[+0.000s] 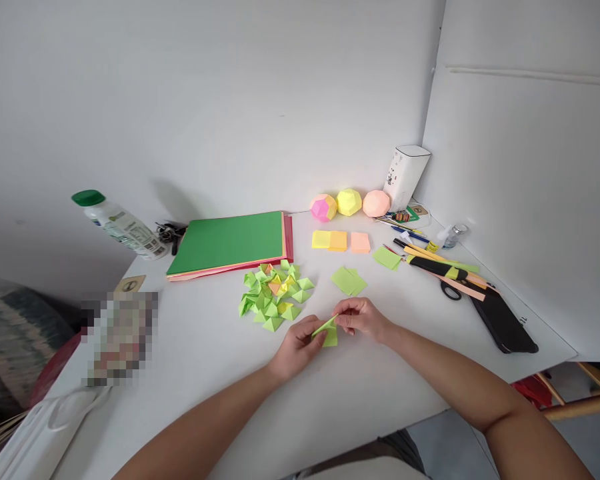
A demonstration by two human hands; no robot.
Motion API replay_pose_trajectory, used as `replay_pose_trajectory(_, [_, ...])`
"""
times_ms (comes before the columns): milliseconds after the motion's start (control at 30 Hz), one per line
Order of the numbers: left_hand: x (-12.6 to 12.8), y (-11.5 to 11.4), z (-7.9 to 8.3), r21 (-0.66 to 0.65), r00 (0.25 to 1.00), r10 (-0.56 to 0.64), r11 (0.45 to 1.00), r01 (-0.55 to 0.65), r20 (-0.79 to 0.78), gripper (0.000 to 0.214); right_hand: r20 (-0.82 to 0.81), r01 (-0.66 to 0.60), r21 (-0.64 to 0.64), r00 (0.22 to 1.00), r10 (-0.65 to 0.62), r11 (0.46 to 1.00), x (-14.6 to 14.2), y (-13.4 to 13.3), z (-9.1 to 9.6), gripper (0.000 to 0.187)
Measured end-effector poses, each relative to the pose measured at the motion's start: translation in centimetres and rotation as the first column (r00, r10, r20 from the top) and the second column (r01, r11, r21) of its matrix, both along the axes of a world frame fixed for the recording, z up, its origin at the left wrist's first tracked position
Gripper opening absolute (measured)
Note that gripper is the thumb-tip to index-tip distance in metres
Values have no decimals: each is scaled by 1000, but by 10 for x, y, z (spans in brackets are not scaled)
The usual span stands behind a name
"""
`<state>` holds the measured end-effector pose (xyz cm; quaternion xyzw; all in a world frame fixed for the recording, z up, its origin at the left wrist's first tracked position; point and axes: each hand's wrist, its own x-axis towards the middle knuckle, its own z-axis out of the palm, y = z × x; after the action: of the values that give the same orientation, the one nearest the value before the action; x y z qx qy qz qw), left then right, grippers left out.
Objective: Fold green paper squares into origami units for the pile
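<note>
Between my hands, just above the white table, is a light green square of paper point(331, 336) with its upper edge folded over. My left hand point(299, 347) pinches its left side between thumb and fingers. My right hand point(361, 317) is closed on the upper right corner of the same paper. Beyond my left hand lies a heap of folded paper pieces point(266, 308), mostly green with some yellow and orange. A few loose green paper squares point(349, 281) lie just past my right hand.
Behind are a stack of coloured paper point(235, 240), yellow and orange sticky notes point(329, 241), pink notes point(360, 243) and three paper balls point(349, 202). A white bottle point(125, 227) stands left. On the right lie a cutter point(437, 265), scissors point(451, 289) and a black phone point(504, 323).
</note>
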<state>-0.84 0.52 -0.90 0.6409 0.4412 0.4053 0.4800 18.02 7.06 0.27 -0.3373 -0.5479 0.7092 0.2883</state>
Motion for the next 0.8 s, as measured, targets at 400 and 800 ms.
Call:
replay_pose_trajectory(400, [0,1,1,21,1000,5,1000,-4,-25,28,-16,7,-18,1000,-8,1000,-2,0,2,19])
replay_pose_trajectory(800, [1,1,1,17,1000,1,1000,-1,-14,26,-16,18,-44,1000,-19,999,-1,0,3,19])
